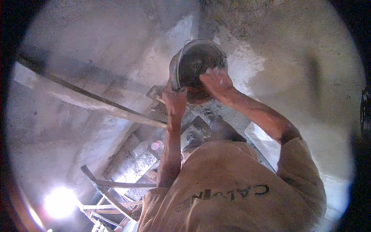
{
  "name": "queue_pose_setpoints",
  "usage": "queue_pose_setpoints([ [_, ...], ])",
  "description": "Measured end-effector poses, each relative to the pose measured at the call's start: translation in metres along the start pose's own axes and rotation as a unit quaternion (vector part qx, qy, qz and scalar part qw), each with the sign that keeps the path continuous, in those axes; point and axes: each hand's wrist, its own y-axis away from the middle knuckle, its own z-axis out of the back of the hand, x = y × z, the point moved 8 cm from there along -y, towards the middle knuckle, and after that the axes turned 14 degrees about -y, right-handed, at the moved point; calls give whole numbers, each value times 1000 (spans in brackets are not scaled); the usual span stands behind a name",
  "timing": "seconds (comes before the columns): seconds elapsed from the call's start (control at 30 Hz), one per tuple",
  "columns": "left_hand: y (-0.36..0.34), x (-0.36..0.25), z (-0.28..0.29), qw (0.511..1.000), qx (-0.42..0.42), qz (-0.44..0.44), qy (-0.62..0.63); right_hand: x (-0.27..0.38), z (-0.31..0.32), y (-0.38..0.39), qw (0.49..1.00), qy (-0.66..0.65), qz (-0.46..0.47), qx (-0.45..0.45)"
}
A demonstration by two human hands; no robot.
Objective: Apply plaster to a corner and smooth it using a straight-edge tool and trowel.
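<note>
"Where's the bucket [196,58]?"

"Just ahead of the left grip [176,99], which is clamped on its rim."

"And the right grip [217,82]?"

"At the bucket's mouth, right of the left one; I can't tell whether it's closed on anything."

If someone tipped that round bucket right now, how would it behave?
The bucket would probably hold its shape, since its rim looks evenly round. It may swing or tip, as the left hand grips it at one side. Its weight is harder to judge, because the dark interior hides how full it is.
</note>
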Motion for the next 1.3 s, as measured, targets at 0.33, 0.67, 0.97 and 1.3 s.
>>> queue_pose_setpoints([
  [0.33,10,17,-9,999,-18,-3,43,-25,-7,9,989,-15,-147,-30],
  [0.67,18,8,-9,994,-63,72,-57,-31,-18,19,947,-72,-239,201],
  [0.97,17,24,-8,998,-46,36,0,-14,-9,14,983,-47,-164,63],
  [1.3,23,8,-4,998,-35,44,-21,-37,14,-22,936,42,-162,310],
])
